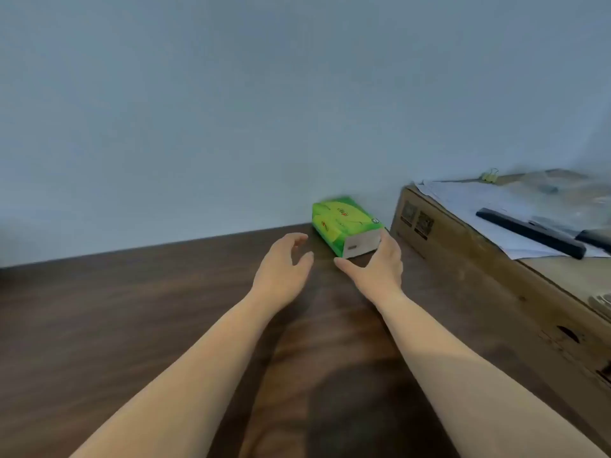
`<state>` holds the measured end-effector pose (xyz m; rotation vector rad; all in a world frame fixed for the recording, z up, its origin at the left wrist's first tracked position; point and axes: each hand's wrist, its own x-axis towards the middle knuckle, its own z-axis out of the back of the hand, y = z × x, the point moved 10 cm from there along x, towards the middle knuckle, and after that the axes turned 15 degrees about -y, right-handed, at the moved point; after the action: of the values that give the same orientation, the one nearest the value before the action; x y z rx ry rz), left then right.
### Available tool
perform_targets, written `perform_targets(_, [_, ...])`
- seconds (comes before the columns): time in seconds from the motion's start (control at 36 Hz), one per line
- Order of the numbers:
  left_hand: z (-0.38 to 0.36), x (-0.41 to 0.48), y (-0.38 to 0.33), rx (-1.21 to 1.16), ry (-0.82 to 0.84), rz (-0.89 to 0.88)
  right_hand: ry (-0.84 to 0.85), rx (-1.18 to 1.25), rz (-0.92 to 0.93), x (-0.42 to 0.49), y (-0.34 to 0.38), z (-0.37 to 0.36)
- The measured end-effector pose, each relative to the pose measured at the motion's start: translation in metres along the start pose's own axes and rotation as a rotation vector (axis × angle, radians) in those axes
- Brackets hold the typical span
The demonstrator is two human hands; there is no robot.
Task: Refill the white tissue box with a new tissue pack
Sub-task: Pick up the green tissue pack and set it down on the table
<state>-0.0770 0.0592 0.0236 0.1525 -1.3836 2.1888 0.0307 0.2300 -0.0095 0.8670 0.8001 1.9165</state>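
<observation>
- Dark brown wood-grain table [132, 325] fills the lower half of the head view; pale blue-grey wall [264, 94] behind it.
- Green tissue pack [347, 226] sits at about 1 o'clock from frame centre, at the far edge of the table, close against the wall. White end face points toward the camera, red markings on the green top. Slightly blurred.
- Right hand [377, 269] is at the near end of the pack, at 6 o'clock from it. Fingers run up the pack's right side, thumb stretched out left under the near lower corner; hand cupped wide around the white end. Touching, but cannot tell if it is really squeezing or just resting against it.
- Left hand [284, 262] at 9 o'clock from the pack, apart from it, over the table. Fingers loosely curled and spread, thumb apart from them, holding nothing.
- Both forearms bare, coming in from the bottom edge.
- Cardboard box [479, 259] at 3 o'clock from the pack, just beside it, standing on the table, printed labels on the near side.
- On top of the box: white papers [469, 200], a long black bar-shaped object [529, 233], yellow binder clips [490, 175] at the far edge.
- White tissue box is out of frame.
</observation>
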Motion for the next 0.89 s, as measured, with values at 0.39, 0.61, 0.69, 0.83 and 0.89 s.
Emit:
perform_targets(0.39, [-0.048,0.028,-0.002,0.096,0.024,-0.074,-0.14,-0.02,0.055,0.048,0.008,-0.02])
perform_targets(0.61, [-0.024,0.014,-0.008,0.143,-0.033,-0.103,0.002,0.121,0.117,0.009,0.011,-0.001])
perform_targets(0.69, [0.005,-0.001,-0.007,0.199,-0.037,-0.108,0.129,0.218,0.143,-0.021,0.018,0.003])
perform_targets(0.83, [0.058,-0.04,0.015,0.282,0.006,-0.045,0.39,0.276,0.095,-0.077,0.024,-0.004])
perform_targets(0.89, [0.079,-0.059,0.028,0.249,0.034,0.029,0.476,0.312,0.08,-0.101,0.031,-0.007])
